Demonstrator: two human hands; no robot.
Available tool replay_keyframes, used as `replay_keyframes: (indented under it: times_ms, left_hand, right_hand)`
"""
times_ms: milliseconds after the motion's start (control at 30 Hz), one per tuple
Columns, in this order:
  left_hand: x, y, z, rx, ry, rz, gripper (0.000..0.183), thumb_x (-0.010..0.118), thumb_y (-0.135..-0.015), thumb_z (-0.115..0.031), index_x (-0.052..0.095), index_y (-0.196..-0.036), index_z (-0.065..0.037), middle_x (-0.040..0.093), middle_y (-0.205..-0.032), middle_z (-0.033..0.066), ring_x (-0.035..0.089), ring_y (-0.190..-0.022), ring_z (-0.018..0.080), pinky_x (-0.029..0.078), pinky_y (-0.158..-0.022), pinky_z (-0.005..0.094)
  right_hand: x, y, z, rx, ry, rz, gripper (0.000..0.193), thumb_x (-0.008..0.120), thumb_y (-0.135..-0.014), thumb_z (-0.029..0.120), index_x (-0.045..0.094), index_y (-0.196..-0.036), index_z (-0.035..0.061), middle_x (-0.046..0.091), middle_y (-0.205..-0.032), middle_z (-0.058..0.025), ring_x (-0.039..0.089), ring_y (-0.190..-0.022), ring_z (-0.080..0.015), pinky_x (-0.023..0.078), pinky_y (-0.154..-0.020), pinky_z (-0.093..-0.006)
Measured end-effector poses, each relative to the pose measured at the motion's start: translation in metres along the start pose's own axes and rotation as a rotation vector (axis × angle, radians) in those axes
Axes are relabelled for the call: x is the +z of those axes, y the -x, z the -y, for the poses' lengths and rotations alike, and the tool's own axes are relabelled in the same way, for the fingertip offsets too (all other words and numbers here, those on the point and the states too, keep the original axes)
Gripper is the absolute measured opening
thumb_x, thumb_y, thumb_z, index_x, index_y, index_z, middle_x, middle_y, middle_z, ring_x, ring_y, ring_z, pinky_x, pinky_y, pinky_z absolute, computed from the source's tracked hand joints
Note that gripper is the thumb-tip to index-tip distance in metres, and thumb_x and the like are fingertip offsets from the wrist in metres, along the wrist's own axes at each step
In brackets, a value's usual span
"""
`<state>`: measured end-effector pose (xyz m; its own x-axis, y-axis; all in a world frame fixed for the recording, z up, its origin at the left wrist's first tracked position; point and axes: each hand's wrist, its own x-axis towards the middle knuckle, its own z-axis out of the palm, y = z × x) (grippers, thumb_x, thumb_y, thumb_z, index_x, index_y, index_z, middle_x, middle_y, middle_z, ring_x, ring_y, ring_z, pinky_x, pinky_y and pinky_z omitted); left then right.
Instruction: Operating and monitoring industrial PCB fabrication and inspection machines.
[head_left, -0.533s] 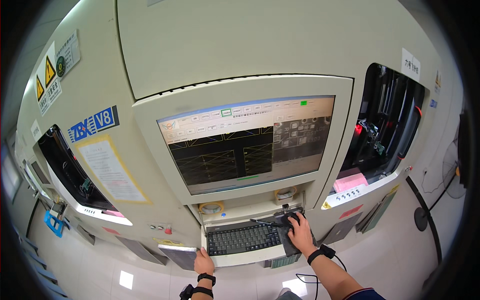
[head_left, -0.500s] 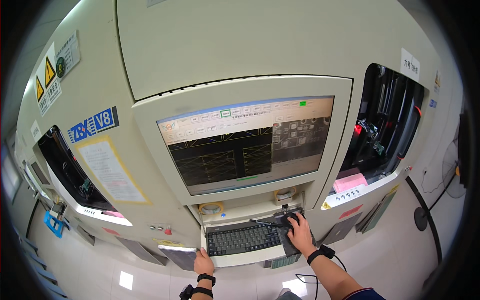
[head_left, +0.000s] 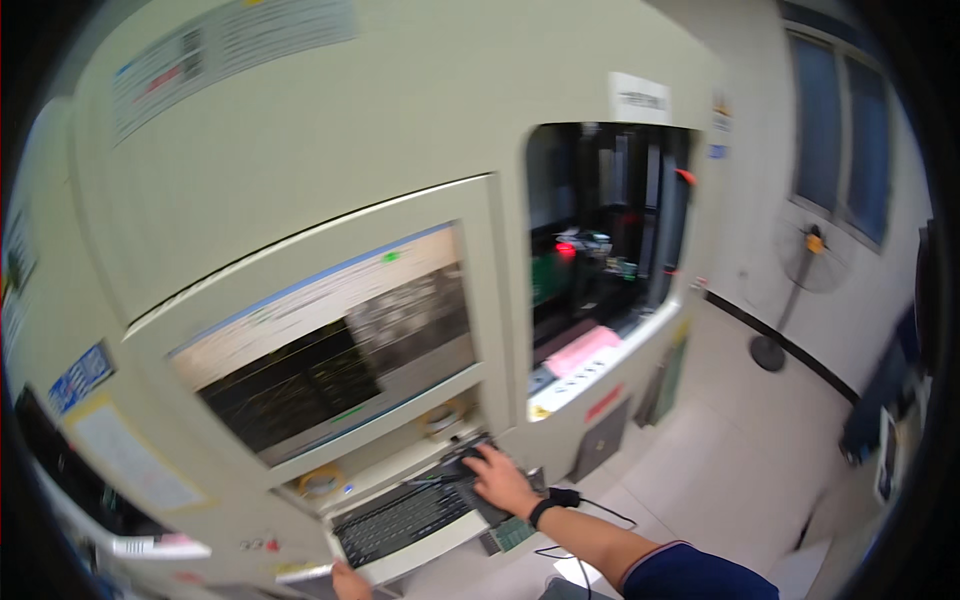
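Note:
My right hand (head_left: 503, 482) lies over a black computer mouse (head_left: 462, 463), its fingers curved onto it, on a dark mat at the right end of the pull-out tray. A black keyboard (head_left: 400, 522) sits left of it on the pale tray (head_left: 425, 548). A dark pen-like stick (head_left: 425, 482) lies between keyboard and mouse. My left hand (head_left: 350, 582) is blurred and cut off by the lower edge. It is at the tray's front left corner, beside a white-edged flat object (head_left: 303, 572); its fingers cannot be made out clearly.
Above the tray, a screen (head_left: 330, 345) is set into a large cream machine. To its right, a window (head_left: 610, 230) shows a red light inside. Tape rolls (head_left: 320, 483) sit under the screen. A standing fan (head_left: 800, 260) and a person's dark-clothed leg (head_left: 875, 400) are at the right.
My view has swung right, bringing in the fan, the wall window and another person. My right hand remains on the mouse; my left hand is now mostly out of the picture.

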<state>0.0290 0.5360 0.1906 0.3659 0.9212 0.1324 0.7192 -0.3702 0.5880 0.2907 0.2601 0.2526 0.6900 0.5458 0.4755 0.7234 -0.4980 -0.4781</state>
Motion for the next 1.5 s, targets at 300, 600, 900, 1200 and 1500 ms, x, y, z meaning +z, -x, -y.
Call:
replay_keyframes:
  times_ms: [300,600,900,1200,1500]
  left_hand:
    - [-0.005,-0.005,0.006,0.013,-0.109,0.155,0.061,0.026,-0.098,-0.043,0.057,-0.108,0.009,0.061,-0.102,0.0312,0.057,-0.096,0.0453,0.047,-0.082,0.0468]
    - [0.039,-0.027,0.059,-0.017,0.417,0.06,0.059,0.028,-0.1,-0.038,0.059,-0.101,0.012,0.061,-0.1,0.0313,0.056,-0.093,0.043,0.043,-0.084,0.0421]
    - [0.028,-0.034,0.065,-0.554,0.745,0.391,0.078,0.033,-0.091,-0.063,0.032,-0.14,-0.002,0.046,-0.134,0.0171,0.04,-0.125,0.0366,0.031,-0.1,0.0565]
    - [0.037,-0.028,0.048,-0.328,0.655,0.152,0.075,0.029,-0.096,-0.054,0.051,-0.119,0.013,0.06,-0.113,0.0236,0.056,-0.104,0.0312,0.041,-0.091,0.0351]
    - [0.028,-0.024,0.042,-0.194,0.438,0.133,0.078,0.024,-0.096,-0.054,0.054,-0.112,0.016,0.058,-0.11,0.0332,0.054,-0.106,0.0434,0.04,-0.091,0.0401]
  right_hand:
    - [0.007,0.007,-0.005,0.043,0.086,0.002,0.05,0.061,-0.076,0.013,0.051,-0.125,0.0122,0.041,-0.132,-0.019,0.047,-0.115,-0.0378,0.041,-0.097,-0.0446]
    - [0.001,0.004,0.0,0.018,0.012,-0.025,0.049,0.061,-0.073,0.01,0.053,-0.121,0.0102,0.042,-0.13,-0.0191,0.043,-0.118,-0.0378,0.038,-0.1,-0.0455]
    - [0.009,0.007,-0.002,-0.045,0.158,-0.108,0.053,0.062,-0.072,0.013,0.049,-0.124,0.0078,0.041,-0.13,-0.0186,0.042,-0.116,-0.037,0.034,-0.099,-0.0471]
    - [0.006,0.01,0.001,-0.08,0.203,-0.051,0.05,0.062,-0.075,0.014,0.05,-0.123,0.0109,0.041,-0.131,-0.0132,0.037,-0.125,-0.0304,0.024,-0.108,-0.0483]
    - [0.004,0.01,0.003,-0.069,0.212,-0.064,0.049,0.062,-0.075,0.014,0.051,-0.122,0.0112,0.04,-0.132,-0.0138,0.034,-0.127,-0.0309,0.022,-0.108,-0.0507]
